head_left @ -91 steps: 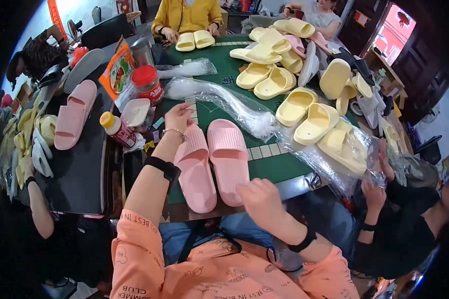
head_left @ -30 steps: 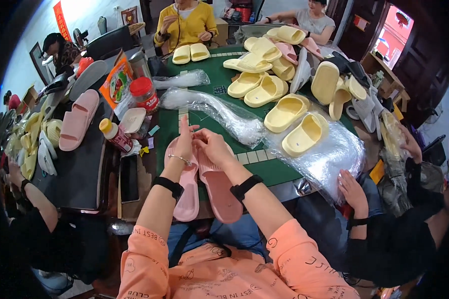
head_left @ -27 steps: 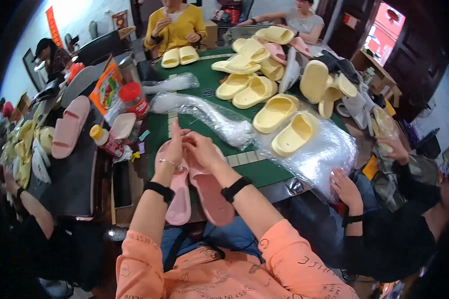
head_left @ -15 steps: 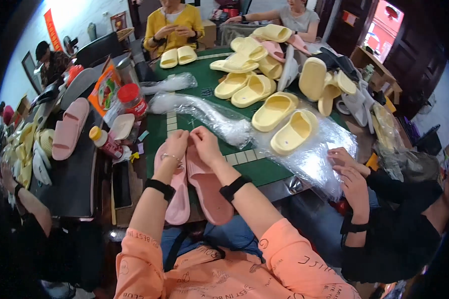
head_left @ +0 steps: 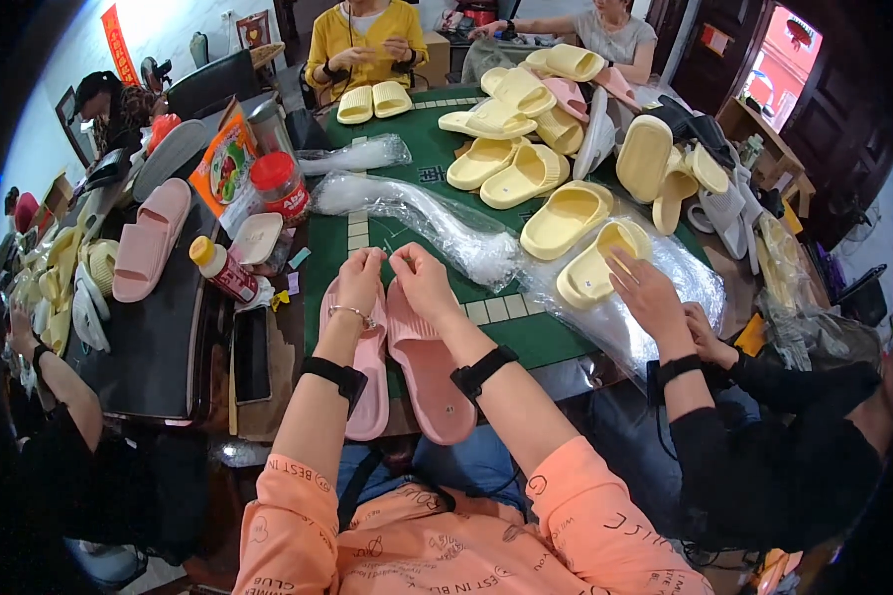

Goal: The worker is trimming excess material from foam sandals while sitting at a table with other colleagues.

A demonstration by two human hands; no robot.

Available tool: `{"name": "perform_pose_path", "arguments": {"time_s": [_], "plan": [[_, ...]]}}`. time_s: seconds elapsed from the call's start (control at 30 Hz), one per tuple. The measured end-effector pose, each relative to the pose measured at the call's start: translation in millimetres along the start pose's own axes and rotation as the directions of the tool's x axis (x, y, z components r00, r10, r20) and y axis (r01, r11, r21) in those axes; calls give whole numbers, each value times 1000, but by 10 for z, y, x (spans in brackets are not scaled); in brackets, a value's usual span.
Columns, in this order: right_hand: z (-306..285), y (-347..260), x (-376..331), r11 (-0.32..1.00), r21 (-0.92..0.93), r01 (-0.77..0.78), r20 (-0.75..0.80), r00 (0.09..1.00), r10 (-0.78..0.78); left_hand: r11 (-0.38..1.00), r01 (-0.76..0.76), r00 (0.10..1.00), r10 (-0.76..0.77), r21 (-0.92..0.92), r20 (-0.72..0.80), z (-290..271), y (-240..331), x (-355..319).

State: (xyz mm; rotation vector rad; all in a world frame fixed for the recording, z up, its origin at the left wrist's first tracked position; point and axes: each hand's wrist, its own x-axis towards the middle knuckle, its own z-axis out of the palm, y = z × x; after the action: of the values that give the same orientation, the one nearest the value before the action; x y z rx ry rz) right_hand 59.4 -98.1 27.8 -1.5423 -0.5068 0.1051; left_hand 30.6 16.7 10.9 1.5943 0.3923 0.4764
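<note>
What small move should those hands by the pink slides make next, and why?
Probably bring the right hand closer to the left hand: both are curled over the pink slides with a small gap between them, seemingly pinching something too fine to make out.

We now have our right hand [head_left: 422, 283] twelve o'clock of the pink slippers [head_left: 431, 382], no longer four; at three, a co-worker's hand [head_left: 655, 302] now overlaps a yellow slipper [head_left: 579, 283].

Forearms [head_left: 308, 421] reached forward, converging | left hand [head_left: 361, 281] sat just beside right hand [head_left: 424, 286], slightly apart | fingers [head_left: 403, 257] on both were curled inward
</note>
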Motion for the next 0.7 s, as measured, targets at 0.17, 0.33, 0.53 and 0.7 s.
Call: {"name": "perform_pose_path", "arguments": {"time_s": [0.17,0.33,0.53,0.7], "plan": [[2,50,20,994,-74,80,5,997,-80,998,5,1000,-5,-61,3,-27,-15,41],[-10,71,13,995,90,-32,44,999,28,994,5,1000,-7,-109,-12,-36,-36,19],[-10,93,25,998,62,-25,46,999,22,993,40,999,-43,-110,-24,-22,-24,18],[-7,59,10,996,64,-54,53,997,51,994,12,999,-15,-112,-32,-26,-4,-8]]}}
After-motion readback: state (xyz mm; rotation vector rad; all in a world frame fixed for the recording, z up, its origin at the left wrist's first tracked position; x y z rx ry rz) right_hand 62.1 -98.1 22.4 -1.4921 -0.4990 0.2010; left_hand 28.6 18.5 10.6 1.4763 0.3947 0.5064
